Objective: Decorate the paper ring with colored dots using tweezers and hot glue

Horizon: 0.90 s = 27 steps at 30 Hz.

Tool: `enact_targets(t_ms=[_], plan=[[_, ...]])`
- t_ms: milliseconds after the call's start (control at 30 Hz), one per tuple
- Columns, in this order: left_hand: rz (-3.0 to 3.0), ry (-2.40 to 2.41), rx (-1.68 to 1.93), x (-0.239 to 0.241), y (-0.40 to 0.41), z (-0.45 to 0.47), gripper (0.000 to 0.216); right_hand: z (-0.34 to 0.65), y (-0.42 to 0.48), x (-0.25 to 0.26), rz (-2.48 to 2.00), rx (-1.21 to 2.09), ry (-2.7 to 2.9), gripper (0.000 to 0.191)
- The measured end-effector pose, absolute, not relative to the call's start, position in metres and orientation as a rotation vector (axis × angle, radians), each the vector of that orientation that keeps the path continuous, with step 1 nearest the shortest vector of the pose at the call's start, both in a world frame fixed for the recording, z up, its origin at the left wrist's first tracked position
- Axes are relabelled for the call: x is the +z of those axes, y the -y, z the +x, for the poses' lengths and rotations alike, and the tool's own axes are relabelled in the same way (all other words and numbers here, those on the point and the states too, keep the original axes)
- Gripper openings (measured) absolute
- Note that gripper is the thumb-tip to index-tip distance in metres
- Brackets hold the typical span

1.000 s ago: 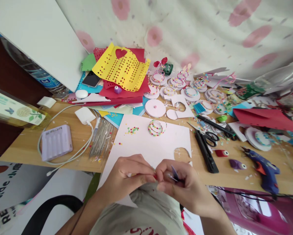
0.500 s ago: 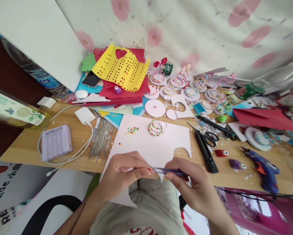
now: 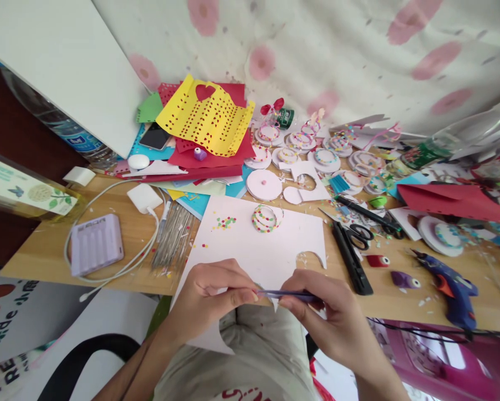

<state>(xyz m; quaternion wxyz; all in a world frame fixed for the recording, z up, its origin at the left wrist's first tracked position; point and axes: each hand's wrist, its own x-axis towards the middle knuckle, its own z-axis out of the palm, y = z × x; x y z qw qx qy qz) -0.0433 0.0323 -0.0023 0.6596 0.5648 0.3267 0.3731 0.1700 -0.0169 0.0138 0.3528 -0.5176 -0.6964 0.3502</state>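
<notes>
My right hand (image 3: 323, 312) is closed around slim purple tweezers (image 3: 289, 293), their tips pointing left. Those tips meet the fingertips of my left hand (image 3: 216, 301), which pinches something too small to make out. Both hands are just above the near edge of a white paper sheet (image 3: 250, 250) with curved cut-outs. Beyond them on the sheet lies a coiled ring (image 3: 266, 219) dotted red, green and yellow. Left of the ring is a scatter of tiny coloured paper pieces (image 3: 227, 223).
Right of the sheet lie a black utility knife (image 3: 352, 259), black scissors (image 3: 360, 236), small punches (image 3: 405, 280) and a blue glue gun (image 3: 452, 287). Several decorated white discs (image 3: 264, 185) fill the back. Leftward are thin metal wires (image 3: 172, 236), a white cable (image 3: 120, 274) and a battery charger (image 3: 97, 244).
The tweezer prongs, apart half a second ago, have come together at my left fingertips. Both hands otherwise stay in nearly the same place.
</notes>
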Motion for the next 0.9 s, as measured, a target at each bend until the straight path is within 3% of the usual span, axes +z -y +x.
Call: enact_targets(t_ms=[333, 700, 900], plan=[[1.285, -0.758, 0.826, -0.005, -0.031, -0.043, 0.012, 0.172, 0.018, 0.013, -1.31, 0.83, 1.841, 0.009], [1.467, -0.882, 0.812, -0.007, -0.031, -0.043, 0.012, 0.173, 0.017, 0.011, -1.378, 0.654, 1.807, 0.015], [2.145, -1.128, 1.035, -0.039, -0.057, -0.053, 0.017, 0.175, 0.013, 0.0, -1.482, 0.749, 1.538, 0.02]])
